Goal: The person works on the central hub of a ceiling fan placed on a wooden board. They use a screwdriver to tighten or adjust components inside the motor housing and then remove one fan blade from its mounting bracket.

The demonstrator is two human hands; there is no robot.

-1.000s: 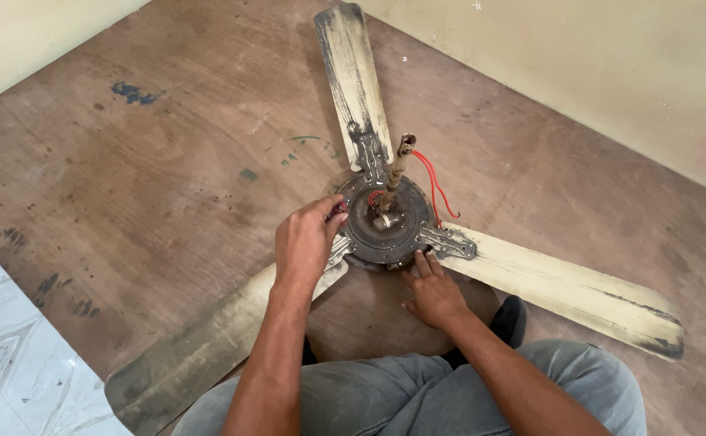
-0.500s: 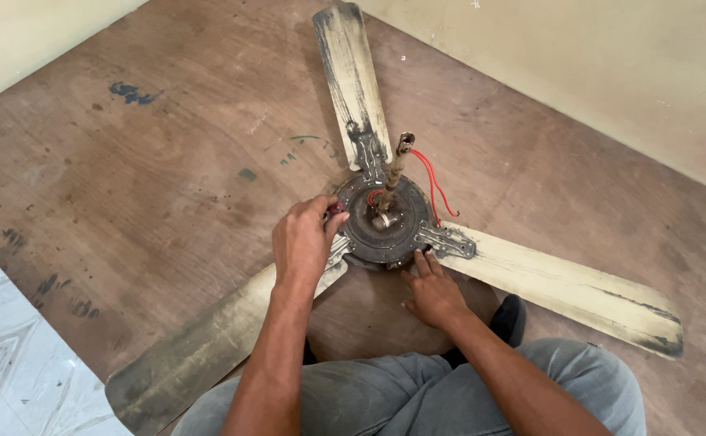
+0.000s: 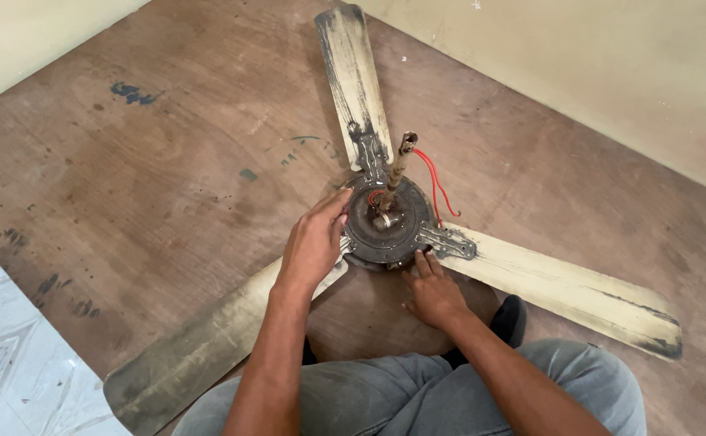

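- Below me, an old three-bladed ceiling fan (image 3: 385, 222) lies flat on a stained brown wooden board (image 3: 167, 178), in a corner between two pale walls (image 3: 611, 73).
- Its round, dark, rusty motor housing (image 3: 369, 234) sits at the centre of the view, with a short rusted rod (image 3: 397, 169) standing up from the middle, tilted slightly to the right.
- Thin red wires (image 3: 435, 186) loop out beside the rod, on its right.
- Three cream blades (image 3: 353, 73), grimy and worn dark at the edges, spread out: one toward the far wall, one to the lower right, one to the lower left.
- My left hand (image 3: 312, 246) rests against the left rim of the housing, fingers curled over its edge; I cannot tell how firmly it grips.
- My right hand (image 3: 433, 295) is open, palm down, just below the housing, its fingertips touching the lower rim near the right blade's metal bracket (image 3: 448, 241).
- The two hands are apart, one on each side of the housing.
- Grey trousers (image 3: 417, 396) fill the bottom edge; a patterned pale tile (image 3: 6, 371) shows at lower left.
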